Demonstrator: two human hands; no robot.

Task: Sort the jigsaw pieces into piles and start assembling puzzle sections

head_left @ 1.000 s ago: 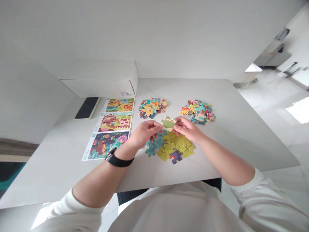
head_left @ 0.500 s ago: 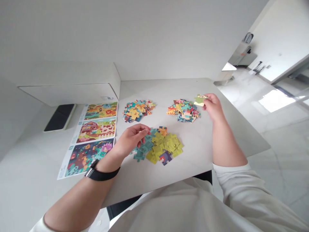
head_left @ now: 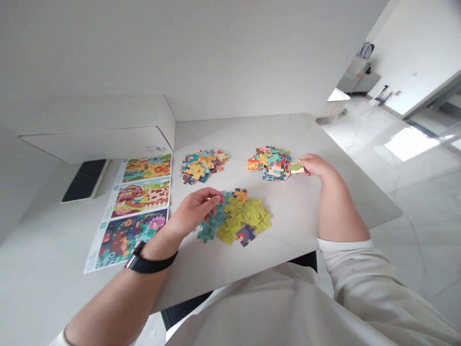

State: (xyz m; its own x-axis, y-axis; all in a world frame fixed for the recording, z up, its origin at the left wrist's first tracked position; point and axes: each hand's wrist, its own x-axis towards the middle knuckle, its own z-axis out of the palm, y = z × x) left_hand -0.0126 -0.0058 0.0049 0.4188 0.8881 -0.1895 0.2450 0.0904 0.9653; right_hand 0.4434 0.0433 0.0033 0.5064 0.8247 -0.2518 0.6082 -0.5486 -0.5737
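Note:
My right hand (head_left: 316,167) pinches a green puzzle piece (head_left: 297,167) at the right edge of the far right pile of puzzle pieces (head_left: 272,164), low over the table. My left hand (head_left: 196,206), with a black watch on its wrist, rests with curled fingers on the teal left side of the near pile of yellow and teal pieces (head_left: 239,218). A third pile of colourful pieces (head_left: 201,165) lies at the middle back.
A reference sheet (head_left: 135,204) with three pictures lies left of the piles. A black phone (head_left: 84,179) lies further left, below a white box (head_left: 97,127) against the wall. The white table's (head_left: 324,216) right edge drops to the floor.
Both hands first held the green piece together above the near pile. My right hand carried it to the far right pile and lowered it, while my left hand dropped onto the near pile.

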